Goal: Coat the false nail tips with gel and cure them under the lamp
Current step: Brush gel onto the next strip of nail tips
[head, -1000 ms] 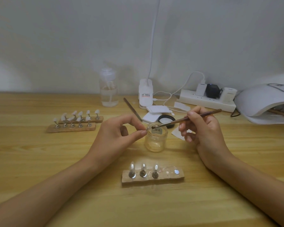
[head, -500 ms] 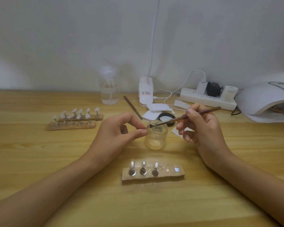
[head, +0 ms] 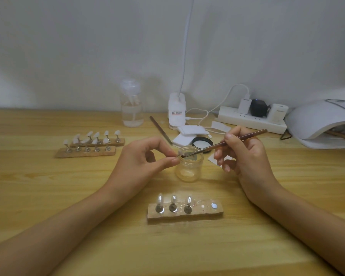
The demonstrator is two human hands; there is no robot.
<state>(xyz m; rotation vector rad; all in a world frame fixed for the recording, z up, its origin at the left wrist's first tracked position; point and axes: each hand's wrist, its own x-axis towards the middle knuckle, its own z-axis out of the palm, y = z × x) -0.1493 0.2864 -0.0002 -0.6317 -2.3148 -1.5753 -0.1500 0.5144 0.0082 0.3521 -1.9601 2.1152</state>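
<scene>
My left grip (head: 145, 162) sits mid-desk, forearm coming in from the near-left corner. Thumb & forefinger pinch a small pale nail tip (head: 179, 153) right at the left rim of an open glass jar (head: 189, 170). The other fingers curl loosely. My right grip (head: 245, 154) comes in from the near right and pinches a thin brown brush (head: 233, 140) like a pen. Its handle points far-right, its bristles slant down-left and meet the nail tip over the jar mouth, as far as I can tell.

The desk (head: 48, 196) is pale wood w/ a plain white wall (head: 88, 46) behind. Near centre is a holder block (head: 207, 214) w/ three metal pegs on its left half, each carrying a clear tip. At far left are two more blocks (head: 84, 153), one behind the other, w/ rows of white tips.

At far centre:
- a clear pump bottle (head: 132, 110)
- a white clip-light base (head: 177, 112) w/ its stem running up the wall
- white pads (head: 187, 133)
- a black-rimmed lid (head: 202, 141) just behind the jar
- a second tool (head: 160, 129) lying diagonally

At far right are a white power strip (head: 249, 121) w/ plugs and a white curing lamp (head: 317, 120), cut off by the right edge.

The widest bare wood is at near left, beside my left forearm. The tightest spot is behind the jar, where lid, pads & cables crowd together.
</scene>
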